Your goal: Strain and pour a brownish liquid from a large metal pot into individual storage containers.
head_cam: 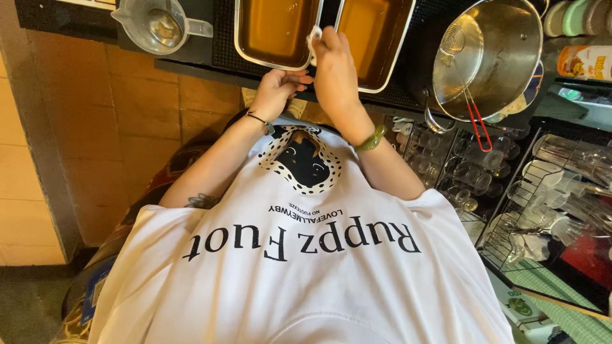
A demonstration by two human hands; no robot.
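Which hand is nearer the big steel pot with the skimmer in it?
Right. The right hand, holding a white cloth between the two trays, sits just left of the steel pot; the left hand rests at the counter edge, farther left.

White shirt (319, 280) with black print (a dotted ring), amber liquid in steel trays (275, 32), red-handled strainer (468, 95), green bangle (371, 138).
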